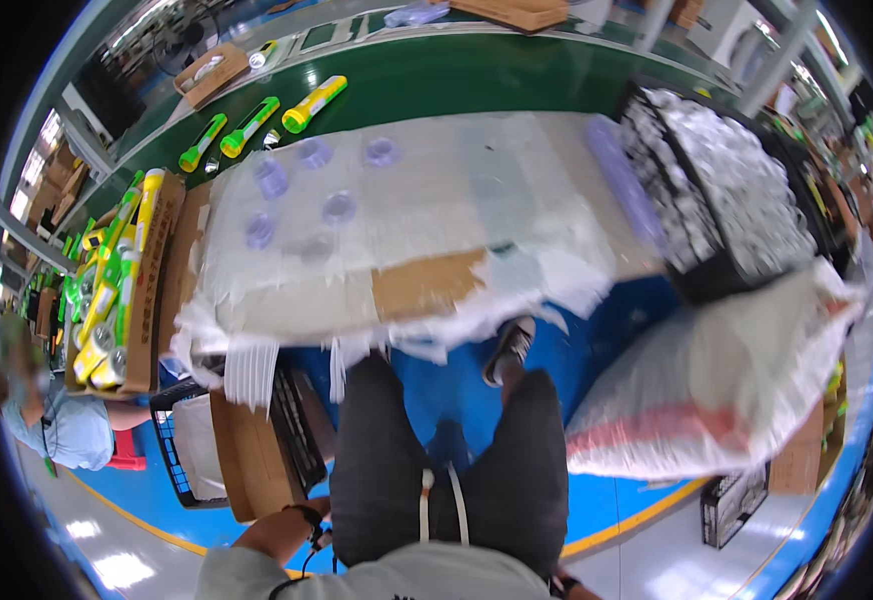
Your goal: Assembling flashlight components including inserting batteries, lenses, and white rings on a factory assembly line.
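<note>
Cardboard box [252,460], brown and flat-sided, stands just beside the left hand [309,520], which hangs low by the thigh; its fingers are hidden, so I cannot tell whether they are curled or spread. The right hand is out of view. Beyond the box, a surface [427,285] wrapped in white plastic sheeting carries several clear round caps [339,207], none yet gathered. Right of the box, a black crate [702,280] is heaped with what are probably clear plastic parts. Left of it, an open carton [142,300] holds yellow-green tubes [107,290].

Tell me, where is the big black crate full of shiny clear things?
In the head view the black crate sits at the right end of the plastic-covered table, just above the big white sack.
</note>
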Available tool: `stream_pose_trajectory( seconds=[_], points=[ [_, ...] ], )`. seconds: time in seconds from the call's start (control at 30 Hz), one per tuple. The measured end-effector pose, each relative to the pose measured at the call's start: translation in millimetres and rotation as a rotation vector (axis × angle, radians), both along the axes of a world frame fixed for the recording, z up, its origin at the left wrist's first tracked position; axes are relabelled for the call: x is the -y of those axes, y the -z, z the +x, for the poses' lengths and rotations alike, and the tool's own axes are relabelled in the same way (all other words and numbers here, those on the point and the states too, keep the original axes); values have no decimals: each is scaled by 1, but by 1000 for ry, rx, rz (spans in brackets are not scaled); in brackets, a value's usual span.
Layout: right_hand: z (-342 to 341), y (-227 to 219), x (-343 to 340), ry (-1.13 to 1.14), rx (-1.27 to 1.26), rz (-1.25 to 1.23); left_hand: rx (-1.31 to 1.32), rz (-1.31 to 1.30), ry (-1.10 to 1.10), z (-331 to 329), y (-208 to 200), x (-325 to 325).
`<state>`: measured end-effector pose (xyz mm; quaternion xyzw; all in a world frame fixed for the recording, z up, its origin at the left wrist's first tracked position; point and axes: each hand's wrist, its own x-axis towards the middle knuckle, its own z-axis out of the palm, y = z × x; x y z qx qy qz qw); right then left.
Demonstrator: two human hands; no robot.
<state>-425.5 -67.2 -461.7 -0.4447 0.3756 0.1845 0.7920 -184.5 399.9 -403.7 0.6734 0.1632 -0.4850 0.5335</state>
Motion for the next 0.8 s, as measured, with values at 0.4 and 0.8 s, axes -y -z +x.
stream_pose_trajectory(
  seconds=[0.4, 0.8],
  points=[
    [136, 89, 14, -231, -319, 207, -184, 285, -54, 68, -14, -4],
    [162, 17, 74, -148, -154, -97, 147, 96, 154, 95, -36, 30]
  ],
)
